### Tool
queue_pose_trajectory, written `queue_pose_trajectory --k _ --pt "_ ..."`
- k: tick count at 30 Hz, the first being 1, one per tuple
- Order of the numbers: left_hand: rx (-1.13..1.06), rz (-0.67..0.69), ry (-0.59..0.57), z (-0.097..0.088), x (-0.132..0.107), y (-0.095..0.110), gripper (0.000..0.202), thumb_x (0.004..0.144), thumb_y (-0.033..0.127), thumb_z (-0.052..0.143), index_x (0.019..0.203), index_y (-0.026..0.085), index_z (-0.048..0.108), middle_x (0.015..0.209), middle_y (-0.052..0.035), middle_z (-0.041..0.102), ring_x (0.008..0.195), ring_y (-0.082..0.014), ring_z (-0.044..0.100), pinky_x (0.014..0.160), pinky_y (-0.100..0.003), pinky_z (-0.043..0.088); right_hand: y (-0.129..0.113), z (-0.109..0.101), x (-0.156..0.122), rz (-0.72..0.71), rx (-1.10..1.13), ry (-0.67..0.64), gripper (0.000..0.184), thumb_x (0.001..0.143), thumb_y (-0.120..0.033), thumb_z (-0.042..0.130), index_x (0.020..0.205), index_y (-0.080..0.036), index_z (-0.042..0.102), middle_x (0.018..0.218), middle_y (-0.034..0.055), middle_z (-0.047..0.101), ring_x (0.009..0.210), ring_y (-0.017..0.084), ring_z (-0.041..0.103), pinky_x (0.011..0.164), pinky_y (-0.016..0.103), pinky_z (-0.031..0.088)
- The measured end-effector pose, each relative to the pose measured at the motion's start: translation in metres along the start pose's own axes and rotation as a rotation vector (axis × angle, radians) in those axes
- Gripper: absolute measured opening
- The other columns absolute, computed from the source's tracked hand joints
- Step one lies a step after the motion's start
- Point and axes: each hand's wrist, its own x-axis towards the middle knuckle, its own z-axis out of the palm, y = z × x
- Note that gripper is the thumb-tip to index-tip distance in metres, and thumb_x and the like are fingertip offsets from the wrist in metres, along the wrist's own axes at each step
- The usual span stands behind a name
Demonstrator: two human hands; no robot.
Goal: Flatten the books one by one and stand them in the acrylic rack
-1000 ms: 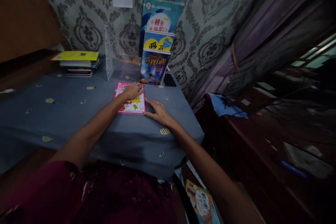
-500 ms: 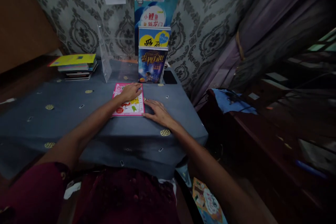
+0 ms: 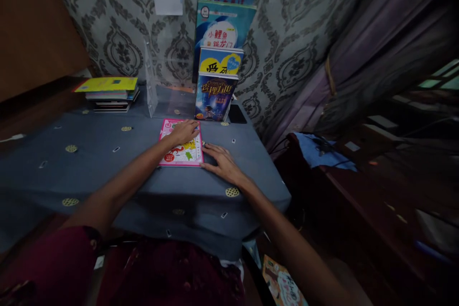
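A thin pink-bordered picture book [image 3: 183, 154] lies flat on the grey-blue tablecloth [image 3: 107, 162]. My left hand [image 3: 184, 131] rests palm down on the book's upper half, fingers stretched flat. My right hand [image 3: 221, 163] lies flat on the cloth, fingers spread, touching the book's right edge. Just behind the book, several books [image 3: 215, 95] stand upright against the patterned wall, stepped in height. A clear acrylic stand [image 3: 158, 91] stands to their left.
A stack of flat books [image 3: 107, 92] with a yellow one on top sits at the table's back left. A dark phone [image 3: 237, 114] lies by the upright books. Dark wooden furniture [image 3: 358, 186] with a blue cloth stands right. Another book [image 3: 283, 287] lies on the floor.
Both hands stay in place on and beside the pink book. Only the camera view has shifted slightly.
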Motion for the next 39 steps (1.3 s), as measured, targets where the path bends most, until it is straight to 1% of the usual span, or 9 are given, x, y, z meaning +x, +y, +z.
queue_pose_trajectory --k 6,10,15,19,24,27,31,35,39 --pt "-0.033 0.007 0.03 0.001 -0.003 0.0 0.04 0.102 0.034 0.042 0.133 0.017 0.061 0.143 -0.0128 0.06 0.128 -0.0271 0.057 0.107 -0.042 0.044 -0.003 -0.003 -0.002 0.005 -0.001 -0.014 0.06 0.096 -0.056 0.059 0.145 -0.023 0.056 0.153 0.0148 0.053 0.144 0.03 0.046 0.118 0.055 0.036" --pt "-0.055 0.032 0.02 0.003 -0.006 -0.003 0.036 0.103 0.032 0.042 0.129 0.018 0.063 0.139 -0.0108 0.064 0.129 -0.0249 0.057 0.107 -0.04 0.044 0.0 0.0 -0.003 0.003 -0.004 -0.012 0.06 0.095 -0.056 0.059 0.144 -0.022 0.057 0.152 0.0159 0.053 0.143 0.032 0.047 0.117 0.057 0.036" --pt "-0.042 0.042 0.003 -0.001 -0.009 -0.003 0.035 0.104 0.031 0.04 0.127 0.017 0.063 0.136 -0.0125 0.064 0.127 -0.0265 0.058 0.105 -0.042 0.045 0.003 0.001 -0.003 -0.016 0.016 0.013 0.059 0.095 -0.058 0.058 0.145 -0.026 0.057 0.152 0.0135 0.054 0.143 0.032 0.048 0.117 0.058 0.037" --pt "-0.026 0.032 -0.001 -0.006 -0.011 0.001 0.035 0.104 0.032 0.04 0.125 0.018 0.063 0.138 -0.0127 0.063 0.126 -0.028 0.058 0.101 -0.044 0.047 0.002 0.0 -0.003 -0.008 0.014 -0.011 0.06 0.095 -0.057 0.059 0.145 -0.025 0.056 0.152 0.0139 0.054 0.143 0.032 0.047 0.117 0.059 0.036" --pt "-0.02 0.072 0.006 -0.006 -0.011 -0.001 0.034 0.104 0.031 0.04 0.126 0.017 0.062 0.139 -0.0127 0.062 0.126 -0.0281 0.058 0.102 -0.045 0.047 0.001 0.0 -0.003 0.009 -0.005 -0.02 0.061 0.096 -0.057 0.058 0.147 -0.023 0.054 0.153 0.0155 0.053 0.144 0.032 0.046 0.118 0.058 0.035" --pt "-0.039 0.08 0.002 -0.005 -0.01 -0.001 0.034 0.104 0.029 0.039 0.127 0.016 0.062 0.14 -0.0135 0.061 0.125 -0.0278 0.058 0.104 -0.045 0.046 0.001 -0.001 -0.005 0.007 -0.013 -0.036 0.061 0.096 -0.057 0.057 0.148 -0.024 0.053 0.154 0.0149 0.051 0.144 0.031 0.045 0.118 0.058 0.035" --pt "-0.05 0.07 -0.012 -0.007 -0.01 0.001 0.034 0.104 0.029 0.039 0.124 0.015 0.063 0.134 -0.0142 0.064 0.122 -0.0276 0.059 0.104 -0.045 0.047 0.004 -0.006 -0.004 -0.004 -0.015 -0.059 0.061 0.095 -0.055 0.06 0.148 -0.025 0.054 0.155 0.0152 0.05 0.144 0.033 0.046 0.117 0.059 0.037" --pt "-0.072 0.075 -0.023 -0.009 -0.01 0.001 0.032 0.102 0.022 0.04 0.119 0.013 0.065 0.126 -0.0162 0.067 0.117 -0.0279 0.062 0.101 -0.045 0.049 0.003 -0.009 0.014 -0.03 0.018 -0.071 0.059 0.094 -0.053 0.061 0.145 -0.023 0.056 0.155 0.0163 0.05 0.144 0.034 0.046 0.117 0.059 0.037" --pt "-0.088 0.069 -0.007 -0.01 -0.01 -0.003 0.03 0.098 0.013 0.044 0.118 0.017 0.066 0.121 -0.0126 0.069 0.113 -0.0235 0.064 0.1 -0.038 0.05 -0.002 -0.001 0.057 -0.068 0.007 -0.052 0.051 0.099 -0.042 0.053 0.146 -0.022 0.054 0.153 0.0154 0.053 0.145 0.031 0.044 0.118 0.056 0.036"
